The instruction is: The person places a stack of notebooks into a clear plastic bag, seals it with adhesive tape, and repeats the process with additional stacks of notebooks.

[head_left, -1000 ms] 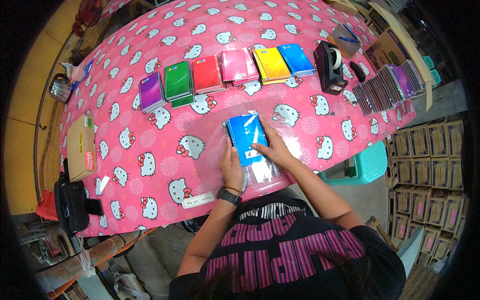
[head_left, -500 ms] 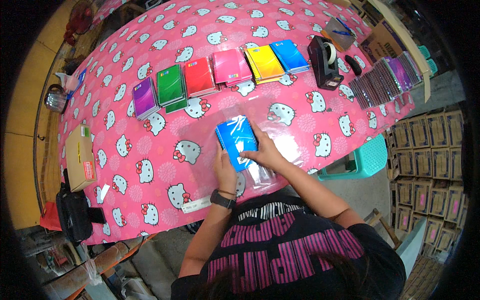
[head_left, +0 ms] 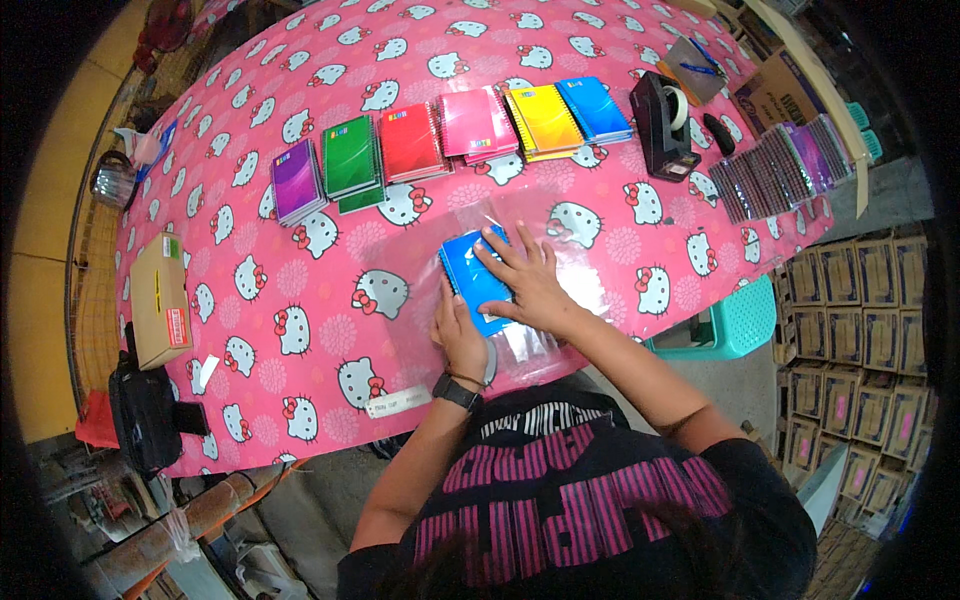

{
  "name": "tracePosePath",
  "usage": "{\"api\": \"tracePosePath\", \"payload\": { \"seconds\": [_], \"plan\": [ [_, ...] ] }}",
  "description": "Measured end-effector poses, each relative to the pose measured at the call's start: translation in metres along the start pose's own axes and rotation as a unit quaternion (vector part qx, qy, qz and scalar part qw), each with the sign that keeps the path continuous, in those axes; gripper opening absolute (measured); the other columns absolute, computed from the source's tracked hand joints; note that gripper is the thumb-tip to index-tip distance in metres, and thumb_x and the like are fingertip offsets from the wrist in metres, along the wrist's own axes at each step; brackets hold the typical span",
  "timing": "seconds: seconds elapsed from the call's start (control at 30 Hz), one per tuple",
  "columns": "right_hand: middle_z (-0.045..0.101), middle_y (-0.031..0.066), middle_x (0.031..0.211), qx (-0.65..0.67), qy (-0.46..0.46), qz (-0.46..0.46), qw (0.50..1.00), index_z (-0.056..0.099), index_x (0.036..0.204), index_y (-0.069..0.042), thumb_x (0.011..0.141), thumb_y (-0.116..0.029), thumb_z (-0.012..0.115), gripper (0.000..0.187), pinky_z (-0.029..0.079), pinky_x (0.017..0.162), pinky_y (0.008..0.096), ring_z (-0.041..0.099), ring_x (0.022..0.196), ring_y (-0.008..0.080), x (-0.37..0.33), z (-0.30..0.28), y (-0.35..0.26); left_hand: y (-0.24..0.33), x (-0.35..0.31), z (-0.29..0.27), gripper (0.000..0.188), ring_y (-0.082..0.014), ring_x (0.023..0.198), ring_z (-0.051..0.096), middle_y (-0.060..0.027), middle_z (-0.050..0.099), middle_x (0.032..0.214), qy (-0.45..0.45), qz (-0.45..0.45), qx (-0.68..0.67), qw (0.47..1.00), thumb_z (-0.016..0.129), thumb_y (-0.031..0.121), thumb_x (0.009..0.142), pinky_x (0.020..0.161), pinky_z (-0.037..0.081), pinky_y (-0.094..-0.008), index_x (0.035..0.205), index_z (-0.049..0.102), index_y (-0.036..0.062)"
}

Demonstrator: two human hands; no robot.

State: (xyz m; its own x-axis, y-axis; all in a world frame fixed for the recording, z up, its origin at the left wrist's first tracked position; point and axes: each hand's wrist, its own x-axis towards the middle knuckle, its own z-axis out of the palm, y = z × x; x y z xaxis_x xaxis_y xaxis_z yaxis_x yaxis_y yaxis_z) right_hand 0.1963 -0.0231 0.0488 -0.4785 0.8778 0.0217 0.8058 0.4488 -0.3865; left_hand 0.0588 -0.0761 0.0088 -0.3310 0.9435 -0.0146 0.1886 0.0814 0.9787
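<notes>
A blue spiral notebook [head_left: 468, 264] lies tilted in front of me on a clear plastic sheet [head_left: 412, 338], and glare streaks its cover. My right hand [head_left: 532, 284] rests flat across the cover with its fingers spread. Against the notebook's lower left edge, my left hand [head_left: 461, 340] holds it, fingers close together and thumb near the corner. Its fingertips are partly hidden by the edge. Beyond stands a row of spiral notebooks: purple [head_left: 297, 182], green [head_left: 350, 158], red [head_left: 410, 140], pink [head_left: 476, 122], yellow [head_left: 545, 118] and blue [head_left: 594, 108].
On the pink patterned table, a black tape dispenser [head_left: 662, 130] and rows of wrapped notebooks [head_left: 765, 178] stand at the right. A cardboard box [head_left: 160, 300] and black bag [head_left: 145, 412] sit left. A green stool [head_left: 735, 322] and stacked cartons [head_left: 850, 330] are beyond the right edge.
My right hand has gone from gripping the notebook's right side to lying spread over its cover. My left hand stays at the left edge. The view has shifted slightly.
</notes>
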Motion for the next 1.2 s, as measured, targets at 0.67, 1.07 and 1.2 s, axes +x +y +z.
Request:
{"api": "tracePosePath", "payload": {
  "seconds": [0.67, 1.07, 1.2],
  "plan": [
    [0.033, 0.0091, 0.141, -0.045, 0.041, -0.011, 0.998, 0.045, 0.131, -0.023, 0.070, -0.040, 0.073, 0.069, 0.028, 0.095, 0.0635, 0.026, 0.129, 0.0392, 0.001, -0.028, -0.025, 0.010, 0.044, -0.112, 0.080, -0.0163, 0.083, 0.061, -0.0182, 0.058, 0.100, -0.041, -0.251, -0.183, 0.950, 0.067, -0.003, 0.074, 0.067, 0.051, -0.0269, 0.138, 0.019, -0.0040],
    [0.060, 0.0173, 0.074, 0.223, -0.009, 0.034, 0.974, 0.066, 0.066, -0.003, 0.072, -0.049, 0.067, 0.046, 0.041, 0.083, 0.0415, 0.055, 0.079, 0.0320, 0.044, -0.030, -0.035, 0.056, 0.026, -0.029, 0.097, -0.0169, 0.080, 0.060, -0.0200, 0.051, 0.119, -0.079, 0.001, -0.236, 0.968, 0.064, -0.013, 0.069, 0.067, 0.052, -0.0253, 0.145, 0.006, 0.0072],
    [0.062, 0.0124, 0.076, 0.169, -0.034, 0.045, 0.984, 0.064, 0.070, -0.002, 0.077, -0.036, 0.068, 0.035, 0.044, 0.070, 0.0410, 0.056, 0.071, 0.0293, 0.055, -0.019, -0.027, 0.068, 0.006, -0.016, 0.106, -0.0186, 0.086, 0.060, -0.0192, 0.036, 0.135, -0.048, -0.001, -0.160, 0.986, 0.067, -0.014, 0.065, 0.066, 0.052, -0.0256, 0.144, 0.000, 0.0085]
  ]
}}
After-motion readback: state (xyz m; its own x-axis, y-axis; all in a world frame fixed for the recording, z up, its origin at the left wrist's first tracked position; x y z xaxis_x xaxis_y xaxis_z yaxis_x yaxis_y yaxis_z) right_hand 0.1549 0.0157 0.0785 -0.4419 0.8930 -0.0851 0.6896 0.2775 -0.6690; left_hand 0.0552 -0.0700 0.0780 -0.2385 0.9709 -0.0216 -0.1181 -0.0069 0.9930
